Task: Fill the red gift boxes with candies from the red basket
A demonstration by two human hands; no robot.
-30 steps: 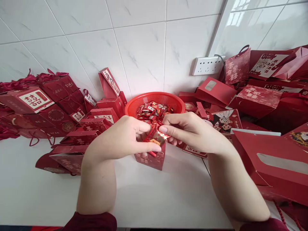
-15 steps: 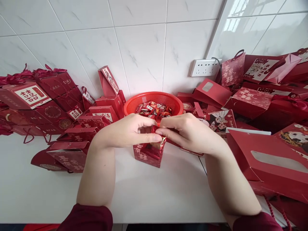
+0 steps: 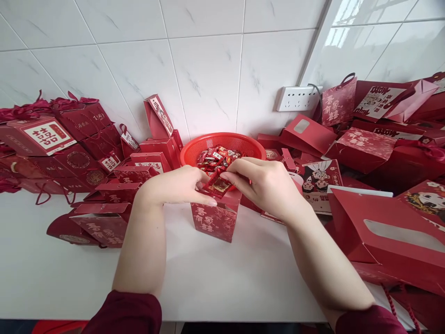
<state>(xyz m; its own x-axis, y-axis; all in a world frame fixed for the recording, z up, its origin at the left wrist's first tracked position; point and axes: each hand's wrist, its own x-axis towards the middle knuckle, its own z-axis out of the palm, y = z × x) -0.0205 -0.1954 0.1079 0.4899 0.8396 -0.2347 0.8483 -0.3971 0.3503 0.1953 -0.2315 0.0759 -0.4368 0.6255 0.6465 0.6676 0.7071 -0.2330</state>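
Observation:
A red gift box (image 3: 213, 222) with pale lettering stands upright on the white table, its top under my hands. My right hand (image 3: 266, 185) pinches a small shiny red packet (image 3: 219, 184) by its upper right side, above the box. On the box's left top edge rests my left hand (image 3: 181, 185), thumb along the front rim and fingers behind it, partly hidden. Just behind the box is a red perforated basket (image 3: 187, 150) holding many small red wrapped sweets (image 3: 215, 157).
Stacked dark red boxes (image 3: 76, 160) and folded-open boxes (image 3: 107, 222) line the left. On the right lie piled red boxes (image 3: 392, 222) and a box with cartoon figures (image 3: 318, 181). A white power strip (image 3: 299, 99) is on the tiled wall (image 3: 205, 69).
The packet has risen from in front of the box to above its top, now tilted. My left thumb has moved off it to the box rim; the box front shows more.

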